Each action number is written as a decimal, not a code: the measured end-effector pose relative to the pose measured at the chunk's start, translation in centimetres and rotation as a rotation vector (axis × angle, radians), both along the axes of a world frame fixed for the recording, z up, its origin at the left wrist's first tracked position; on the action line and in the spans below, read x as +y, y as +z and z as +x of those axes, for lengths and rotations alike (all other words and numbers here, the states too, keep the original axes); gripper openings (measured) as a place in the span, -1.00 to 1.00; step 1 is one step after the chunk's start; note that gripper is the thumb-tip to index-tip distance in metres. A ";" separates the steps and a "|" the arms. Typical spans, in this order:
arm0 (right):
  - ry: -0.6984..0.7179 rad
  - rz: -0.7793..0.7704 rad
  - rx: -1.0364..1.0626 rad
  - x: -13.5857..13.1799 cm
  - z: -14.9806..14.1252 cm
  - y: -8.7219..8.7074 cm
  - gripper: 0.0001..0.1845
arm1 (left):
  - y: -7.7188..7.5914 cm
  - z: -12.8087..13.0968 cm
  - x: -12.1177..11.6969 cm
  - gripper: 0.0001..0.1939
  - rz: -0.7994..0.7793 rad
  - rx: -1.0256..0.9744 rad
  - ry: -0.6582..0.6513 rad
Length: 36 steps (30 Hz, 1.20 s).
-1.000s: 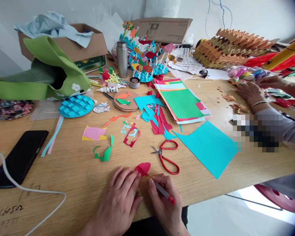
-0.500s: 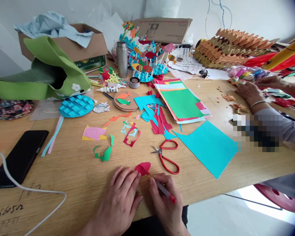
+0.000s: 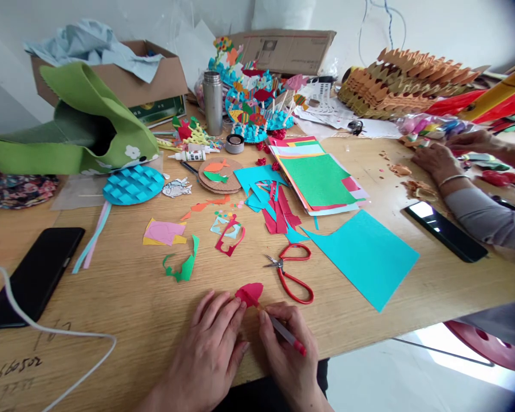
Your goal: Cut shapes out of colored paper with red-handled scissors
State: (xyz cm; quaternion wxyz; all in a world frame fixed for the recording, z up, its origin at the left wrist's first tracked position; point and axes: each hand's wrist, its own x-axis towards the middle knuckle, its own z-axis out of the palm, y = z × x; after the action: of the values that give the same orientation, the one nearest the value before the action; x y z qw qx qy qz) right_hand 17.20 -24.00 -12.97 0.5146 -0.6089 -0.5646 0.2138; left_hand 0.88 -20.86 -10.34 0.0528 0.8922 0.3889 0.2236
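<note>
A small red paper cutout (image 3: pixel 250 293) lies on the wooden table in front of me. My left hand (image 3: pixel 214 340) rests flat with its fingers stretched out, the fingertips on the cutout's left edge. In my right hand (image 3: pixel 288 342) is a red pen (image 3: pixel 288 336) with a clear barrel, its tip at the lower right edge of the cutout. Just beyond the right hand lie red-handled scissors (image 3: pixel 288 273), blades apart. Green paper scraps (image 3: pixel 184 266), a red scrap (image 3: pixel 230 239) and pink paper (image 3: pixel 165 232) with a drawn outline lie farther off.
A blue sheet (image 3: pixel 364 257) and stacked coloured paper (image 3: pixel 324 180) lie right of centre. Black phones (image 3: pixel 38 269) (image 3: pixel 446 232) flank the work area. A white cable (image 3: pixel 68 331) crosses the left. A co-worker's hands (image 3: pixel 438 163) are at the far right. A steel flask (image 3: pixel 213 103) stands behind.
The pen and my right fingers have shifted slightly, with the tip now nearer the cutout's lower edge. My left hand stays in place.
</note>
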 end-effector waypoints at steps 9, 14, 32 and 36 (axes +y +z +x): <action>-0.063 0.011 0.006 0.3 -0.1 0.6 -0.92 | 0.1 0.0 0.0 -0.64 -0.002 0.013 -0.004; -0.081 0.018 0.022 0.3 -0.2 0.5 -0.93 | 0.0 0.0 0.0 -0.65 0.004 0.005 0.004; -0.141 0.011 0.034 0.4 -0.2 0.8 -0.94 | 0.0 0.1 -0.1 -0.64 -0.022 0.001 0.009; -0.146 0.008 0.056 0.3 -0.3 0.6 -0.95 | 0.1 0.1 -0.1 -0.65 -0.012 0.000 0.005</action>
State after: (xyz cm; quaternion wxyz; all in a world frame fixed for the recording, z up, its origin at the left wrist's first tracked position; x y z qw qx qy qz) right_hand 16.93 -23.74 -12.42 0.5467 -0.6404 -0.5048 0.1902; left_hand 0.94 -20.92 -10.26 0.0577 0.8908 0.3926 0.2213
